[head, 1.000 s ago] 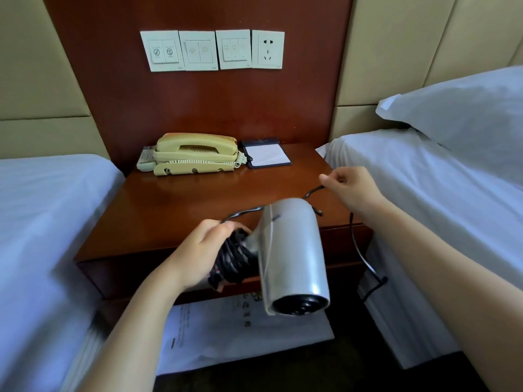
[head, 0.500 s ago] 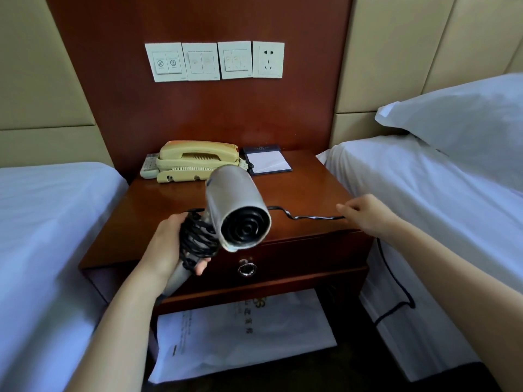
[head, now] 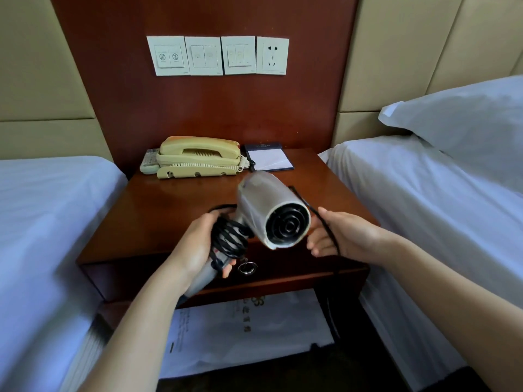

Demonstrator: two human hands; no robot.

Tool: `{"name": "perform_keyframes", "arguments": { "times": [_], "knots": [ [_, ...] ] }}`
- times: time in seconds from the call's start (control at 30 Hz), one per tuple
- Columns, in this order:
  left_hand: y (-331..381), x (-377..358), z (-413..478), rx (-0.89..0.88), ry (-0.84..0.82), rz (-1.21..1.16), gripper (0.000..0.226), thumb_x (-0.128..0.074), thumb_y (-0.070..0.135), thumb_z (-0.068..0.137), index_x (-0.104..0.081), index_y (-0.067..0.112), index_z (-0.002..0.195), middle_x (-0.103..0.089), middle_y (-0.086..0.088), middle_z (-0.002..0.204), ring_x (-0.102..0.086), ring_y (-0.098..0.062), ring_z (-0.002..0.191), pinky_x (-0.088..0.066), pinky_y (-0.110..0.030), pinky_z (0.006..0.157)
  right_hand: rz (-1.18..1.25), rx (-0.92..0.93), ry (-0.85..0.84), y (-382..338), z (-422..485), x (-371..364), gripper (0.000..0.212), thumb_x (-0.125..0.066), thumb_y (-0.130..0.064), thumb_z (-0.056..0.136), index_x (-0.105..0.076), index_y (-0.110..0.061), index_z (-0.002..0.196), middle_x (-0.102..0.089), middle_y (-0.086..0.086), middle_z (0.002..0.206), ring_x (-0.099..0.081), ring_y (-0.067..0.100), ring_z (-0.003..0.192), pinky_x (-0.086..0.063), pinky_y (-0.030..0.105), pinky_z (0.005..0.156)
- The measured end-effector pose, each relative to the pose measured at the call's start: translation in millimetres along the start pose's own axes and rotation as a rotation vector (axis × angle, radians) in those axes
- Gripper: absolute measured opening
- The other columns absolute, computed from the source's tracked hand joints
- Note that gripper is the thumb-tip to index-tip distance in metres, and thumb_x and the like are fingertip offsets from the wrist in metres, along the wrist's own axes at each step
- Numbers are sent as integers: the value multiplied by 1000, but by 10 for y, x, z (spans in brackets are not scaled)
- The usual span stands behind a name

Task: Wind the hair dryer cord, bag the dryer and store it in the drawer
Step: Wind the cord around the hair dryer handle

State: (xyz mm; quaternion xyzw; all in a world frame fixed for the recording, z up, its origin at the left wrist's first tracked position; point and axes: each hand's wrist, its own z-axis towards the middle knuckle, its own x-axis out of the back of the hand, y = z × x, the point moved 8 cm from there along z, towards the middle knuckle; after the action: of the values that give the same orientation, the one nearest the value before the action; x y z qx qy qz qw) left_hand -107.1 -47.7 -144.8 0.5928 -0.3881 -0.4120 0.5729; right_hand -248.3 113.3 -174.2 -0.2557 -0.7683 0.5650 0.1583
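Observation:
A silver hair dryer (head: 268,210) hangs in the air over the front of the nightstand (head: 175,210), its black grille facing me. My left hand (head: 198,244) grips its handle, where several turns of the black cord (head: 226,239) are wound. My right hand (head: 342,239) is just right of the barrel, fingers loosely curled around the free cord (head: 329,230), which drops down past the nightstand's front. The drawer (head: 297,267) is closed, with a ring pull (head: 246,267) below the dryer. A white printed bag (head: 246,332) lies on the floor under the nightstand.
A cream telephone (head: 198,159), a remote (head: 148,161) and a notepad (head: 268,159) sit at the back of the nightstand. Beds with white sheets flank it, left (head: 48,236) and right (head: 438,210), with a pillow (head: 467,114). Switches and a socket (head: 272,55) are on the wall.
The dryer has swung rightward and turned as another loop goes around the handle. My right hand came in from the nightstand's right edge to beside the barrel, bringing the cord along.

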Motion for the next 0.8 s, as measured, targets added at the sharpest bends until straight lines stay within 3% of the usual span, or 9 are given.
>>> {"name": "perform_keyframes", "arguments": {
  "times": [0.1, 0.17, 0.27, 0.37, 0.47, 0.57, 0.6, 0.7, 0.8],
  "knots": [
    [-9, -133, -34, -3, -75, 85, 49, -23, 27, 102, -52, -13, 101, -49, -25, 49, -44, -26, 33, -40, -27, 36, -197, 20, 96, -14, 7, 37, 43, -30, -39, 101, -63, -11, 104, -68, 12, 87, -65, 20, 75, -53, 29, 71],
    [7, -227, -73, -10, -127, 118, 45, -23, 27, 103, -54, -4, 110, -50, -23, 49, -44, -25, 32, -40, -25, 36, -369, 108, 185, -109, -35, 26, 32, -34, -35, 101, -61, -19, 107, -67, 8, 98, -63, 18, 87, -51, 29, 80],
    [56, -357, -137, -31, -199, 105, 39, -22, 23, 103, -57, 19, 120, -60, -8, 50, -46, -20, 31, -41, -23, 33, -497, 369, 320, -364, -97, -6, 22, -40, -26, 100, -59, -19, 109, -66, 9, 105, -61, 22, 95, -50, 27, 81],
    [47, -419, -153, -10, -247, 54, 41, -22, 21, 103, -56, 13, 123, -57, -12, 51, -42, -21, 30, -40, -23, 33, -640, 501, 370, -516, -185, -50, 14, -52, -15, 94, -63, -17, 101, -68, 7, 93, -64, 25, 85, -51, 36, 76],
    [86, -510, -191, -22, -286, 7, 45, -21, 23, 102, -61, 4, 114, -57, -14, 55, -44, -26, 37, -42, -29, 46, -808, 456, 301, -502, -239, -195, 36, -53, 6, 85, -47, -16, 56, -52, -3, 64, -45, 12, 63, -35, 25, 59],
    [94, -512, -195, -16, -235, -32, 62, -17, 27, 102, -69, 15, 70, -57, -3, 44, -50, -17, 38, -43, -24, 50, -799, 384, 124, -382, -251, -429, 17, -53, 6, 86, -56, 10, 69, -60, 27, 78, -48, 30, 74, -44, 42, 76],
    [91, -499, -188, 0, -223, -74, 66, -17, 30, 101, -66, 14, 60, -55, -4, 42, -48, -15, 35, -43, -22, 46, -763, 361, 62, -347, -266, -532, 17, -52, 4, 89, -60, 9, 75, -62, 28, 83, -49, 28, 78, -44, 43, 82],
    [52, -389, -109, 34, -145, -192, 65, -19, 38, 100, -60, 1, 65, -47, -18, 48, -39, -22, 32, -37, -21, 36, -627, 343, -90, -271, -239, -830, 25, -43, -13, 98, -64, -5, 87, -64, 22, 86, -57, 14, 84, -48, 25, 83],
    [-14, -227, -29, 64, 19, -279, 61, -21, 38, 100, -55, -5, 74, -48, -18, 49, -41, -22, 31, -35, -20, 33, -575, 368, -34, -257, -159, -913, 28, -38, -18, 100, -57, -15, 79, -48, 5, 61, -49, 13, 56, -47, 24, 60]
  ]
}}
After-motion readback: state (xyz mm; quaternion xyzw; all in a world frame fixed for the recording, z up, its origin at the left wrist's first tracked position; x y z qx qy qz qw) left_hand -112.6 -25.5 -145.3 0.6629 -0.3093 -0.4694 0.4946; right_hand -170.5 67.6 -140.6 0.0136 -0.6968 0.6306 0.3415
